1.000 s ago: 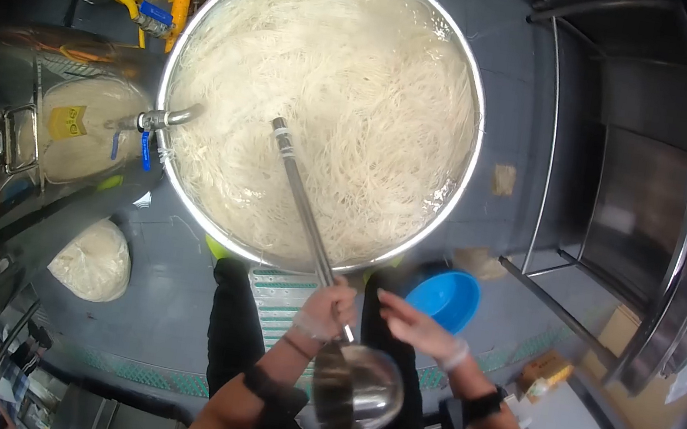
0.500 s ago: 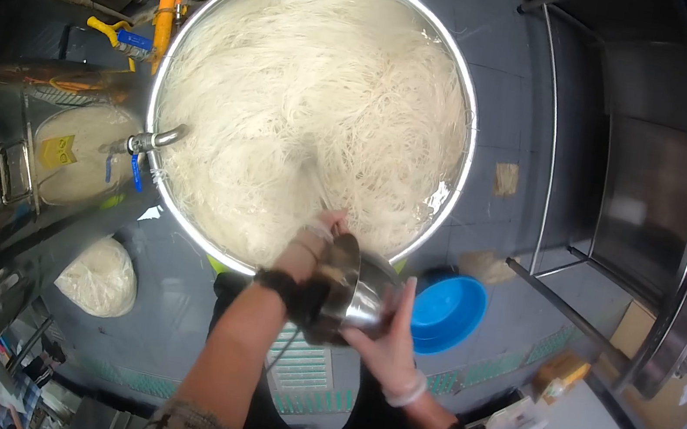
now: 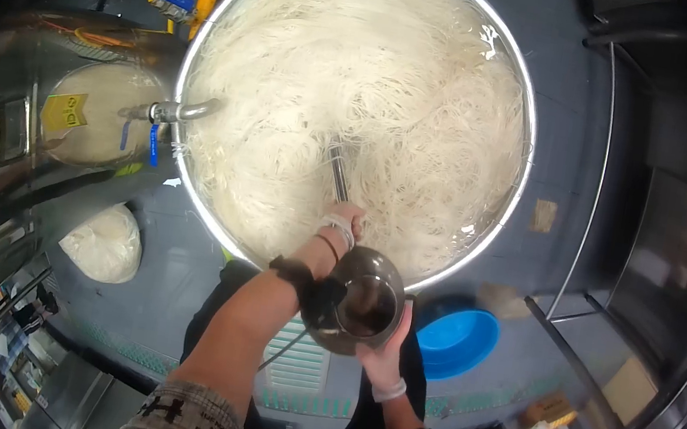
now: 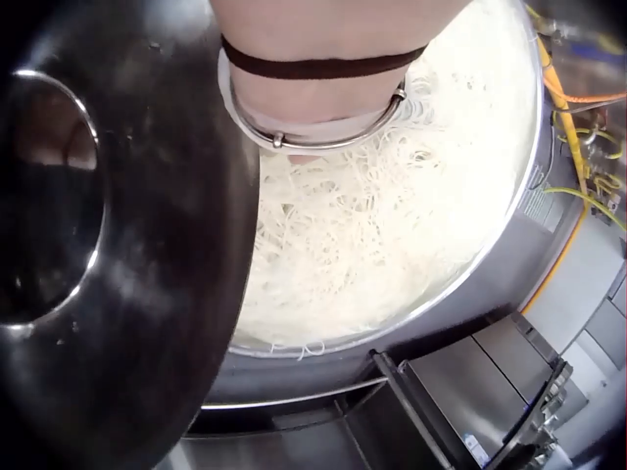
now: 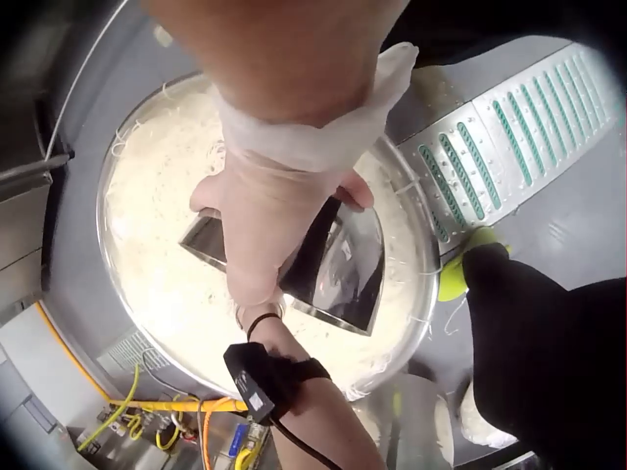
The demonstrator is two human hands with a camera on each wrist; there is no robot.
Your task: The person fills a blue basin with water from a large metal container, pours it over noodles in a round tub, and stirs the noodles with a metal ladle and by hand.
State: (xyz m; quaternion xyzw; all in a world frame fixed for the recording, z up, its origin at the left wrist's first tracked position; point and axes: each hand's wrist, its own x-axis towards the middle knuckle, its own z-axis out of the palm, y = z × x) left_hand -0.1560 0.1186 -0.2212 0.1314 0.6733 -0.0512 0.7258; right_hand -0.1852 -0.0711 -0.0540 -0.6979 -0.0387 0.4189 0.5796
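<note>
A large round vat [image 3: 531,144] is filled with pale, thin noodles [image 3: 442,141]. My left hand [image 3: 347,219], in a clear glove, grips the long tubular handle [image 3: 338,174] of a big metal ladle. The far end of that handle reaches down among the noodles. Toward my body, at the near rim, is the ladle's round bowl [image 3: 315,320]. My gloved right hand [image 3: 384,354] holds the bowl from the right, its thumb and fingers spread across the metal [image 5: 348,269] in the right wrist view. In the left wrist view the bowl [image 4: 186,245] hides much of the vat.
A metal spout [image 3: 196,109] with a blue lever reaches over the vat's left rim. On the floor are a blue basin [image 3: 457,345] at right and a filled plastic bag [image 3: 107,243] at left. Metal shelving [image 3: 601,163] stands to the right; a drain grate [image 3: 296,366] lies below me.
The ladle's bowl has moved forward from near my lap to the vat's near rim, and its handle end has gone in among the noodles. My right hand, apart before, now holds the bowl.
</note>
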